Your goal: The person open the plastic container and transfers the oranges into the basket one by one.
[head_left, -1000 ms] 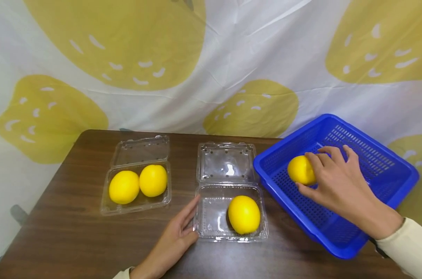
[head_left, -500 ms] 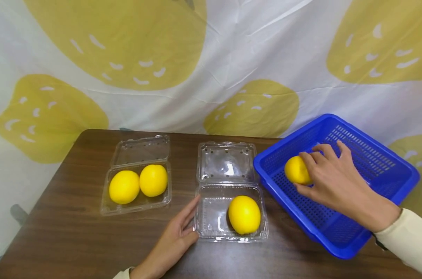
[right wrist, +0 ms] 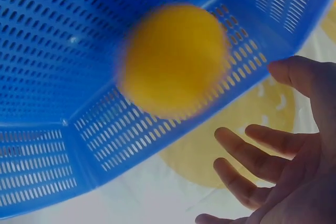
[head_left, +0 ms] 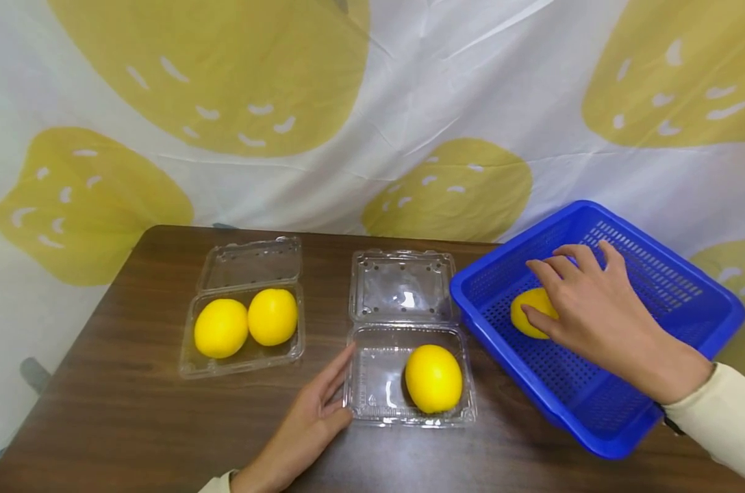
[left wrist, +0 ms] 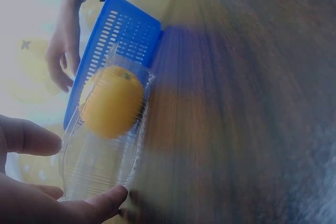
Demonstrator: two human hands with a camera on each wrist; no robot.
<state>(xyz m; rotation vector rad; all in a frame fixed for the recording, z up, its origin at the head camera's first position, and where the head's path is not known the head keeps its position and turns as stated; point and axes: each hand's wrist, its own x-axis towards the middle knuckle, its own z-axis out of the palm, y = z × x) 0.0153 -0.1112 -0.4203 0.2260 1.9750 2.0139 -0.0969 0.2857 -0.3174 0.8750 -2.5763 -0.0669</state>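
Yellow fruit point(right wrist: 176, 61) is showing low inside the blue basket point(head_left: 607, 441), over its perforated floor; it is blurring in the right wrist view, and whether it is touching the floor I am unable to tell. The right grip point(head_left: 594, 318) is reaching over the fruit from the right, its thumb and fingers standing wide apart and holding nothing; in the right wrist view a gap is showing between them and the fruit. The left grip point(head_left: 307, 418) is touching the left edge of the middle clear container point(head_left: 372, 376), its forefinger and thumb standing well apart along that side without curling round it. This container is lying open, its lid point(head_left: 403, 284) lying flat behind, and a second fruit point(head_left: 434, 378) is sitting in the right half of its base. Farther left, another clear container point(head_left: 244, 364), its lid tilting up at the back, is holding two more fruits point(head_left: 221, 329), side by side. Basket and containers are resting on the brown tabletop point(head_left: 132, 411), while a white cloth point(head_left: 446, 68) with yellow prints is hanging behind
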